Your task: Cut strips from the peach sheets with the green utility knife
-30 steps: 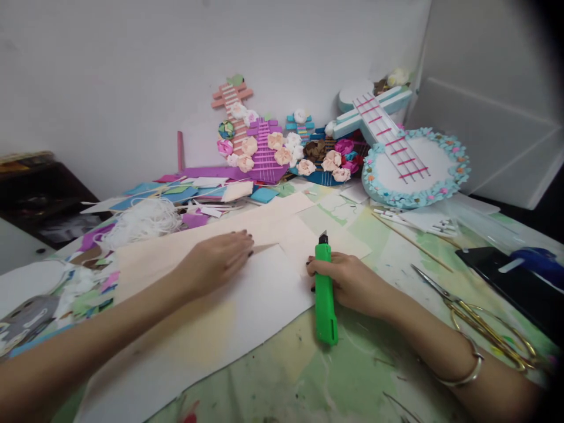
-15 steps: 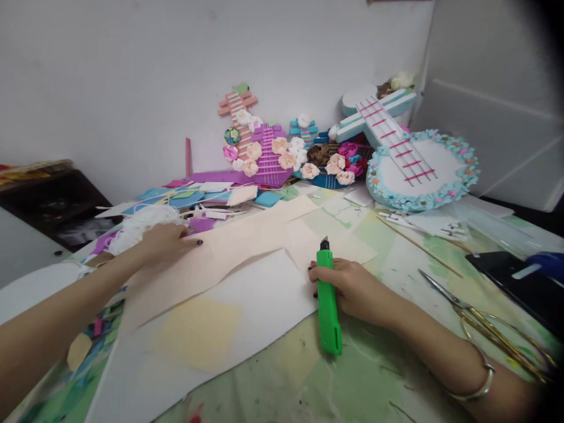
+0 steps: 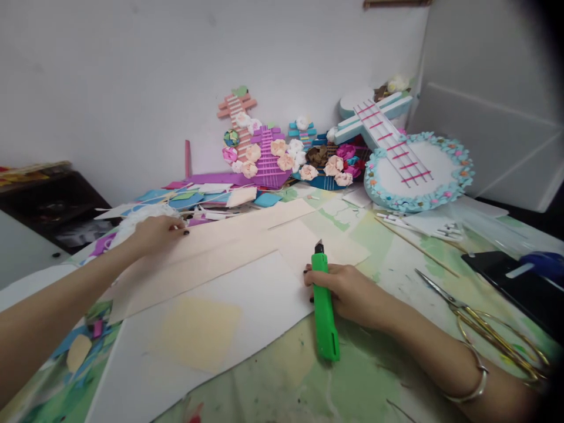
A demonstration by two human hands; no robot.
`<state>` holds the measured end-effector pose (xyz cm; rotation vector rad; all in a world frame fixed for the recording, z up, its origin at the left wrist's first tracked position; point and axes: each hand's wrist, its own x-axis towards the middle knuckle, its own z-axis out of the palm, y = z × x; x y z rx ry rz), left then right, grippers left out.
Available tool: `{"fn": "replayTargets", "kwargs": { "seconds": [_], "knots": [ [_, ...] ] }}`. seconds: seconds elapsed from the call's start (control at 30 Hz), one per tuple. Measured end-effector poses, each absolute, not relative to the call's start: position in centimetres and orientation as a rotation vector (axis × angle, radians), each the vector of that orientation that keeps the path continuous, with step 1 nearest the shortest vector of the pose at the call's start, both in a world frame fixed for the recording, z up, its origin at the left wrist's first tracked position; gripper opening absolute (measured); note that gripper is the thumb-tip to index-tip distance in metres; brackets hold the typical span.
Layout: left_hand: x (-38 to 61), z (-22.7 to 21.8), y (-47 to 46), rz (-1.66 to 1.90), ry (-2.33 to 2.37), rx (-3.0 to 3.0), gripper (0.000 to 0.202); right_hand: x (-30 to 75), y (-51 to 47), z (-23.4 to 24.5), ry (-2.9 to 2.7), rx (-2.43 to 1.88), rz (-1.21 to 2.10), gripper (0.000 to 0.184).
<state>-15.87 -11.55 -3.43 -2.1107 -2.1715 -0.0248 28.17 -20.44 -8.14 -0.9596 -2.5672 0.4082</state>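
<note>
My right hand (image 3: 352, 288) is wrapped around a green utility knife (image 3: 325, 311), its blade tip pointing away from me. Its fingertips rest by the right part of a peach paper sheet (image 3: 238, 241). At the sheet's far left edge, my left hand (image 3: 161, 232) has its fingers closed on the paper, though the fingertips are partly hidden. Under the peach paper lies a white foam board (image 3: 264, 296), partly covered, with a pale yellow patch (image 3: 200, 329) showing on it.
Gold-handled scissors (image 3: 480, 320) and a thin wooden stick (image 3: 418, 245) lie at right, near a dark flat object (image 3: 506, 279). Coloured scraps (image 3: 194, 200) and white string (image 3: 132, 220) sit at left. Decorated paper instruments (image 3: 418, 164) lean along the wall.
The peach paper has shifted slightly to the left and lies flatter on the white board. Its wavy near edge now looks straighter. The utility knife stays in my right hand.
</note>
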Motion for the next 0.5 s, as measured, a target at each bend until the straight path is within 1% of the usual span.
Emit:
{"fn": "replayTargets", "kwargs": {
  "seconds": [0.3, 0.43, 0.5],
  "knots": [
    [-14.9, -4.2, -12.2, 0.026, -2.181, -2.092, 0.034, 27.8, -20.8, -8.4, -2.611, -0.942, 0.410, 0.037],
    [-14.7, -4.4, -12.6, -0.042, -2.180, -2.123, 0.034, 27.6, -21.1, -8.0, -2.622, -0.949, 0.436, 0.038],
    [-14.6, -4.4, -12.7, -0.132, -2.185, -2.139, 0.034, 27.5, -21.2, -7.8, -2.610, -0.954, 0.443, 0.038]
  ]
}}
